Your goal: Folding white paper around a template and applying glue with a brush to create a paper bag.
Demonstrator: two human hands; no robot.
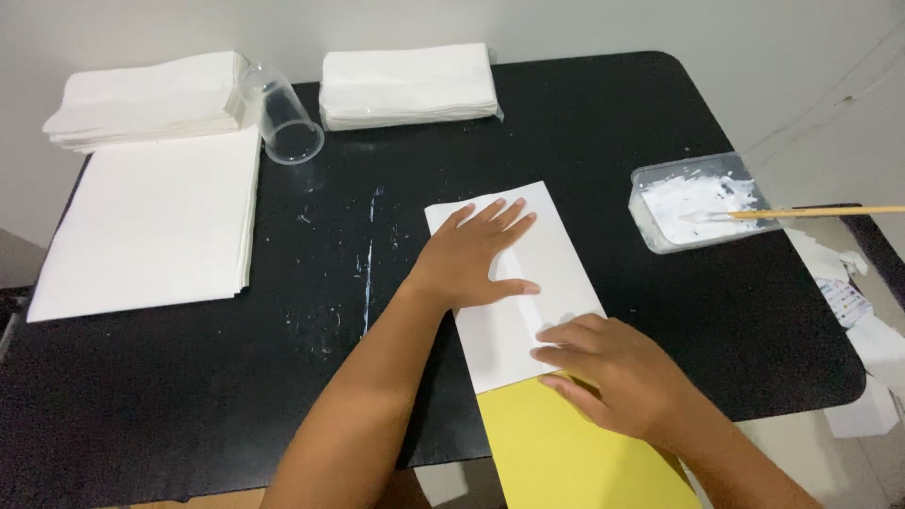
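A folded white paper sheet (547,240) lies on the black table (613,123), over the top of a yellow sheet (556,452) that sticks out toward me. My left hand (476,259) lies flat on the white sheet, fingers spread, pressing it down. My right hand (608,372) rests with its fingertips on the lower right edge of the white sheet, where it meets the yellow one. Neither hand grips anything.
A clear tub of white paste (693,203) with a wooden stick (820,213) stands at the right. A stack of large white sheets (151,226), two piles of folded white paper (141,99) (407,85) and a tipped clear cup (281,115) lie at the back left. Paper scraps (863,320) lie beyond the right edge.
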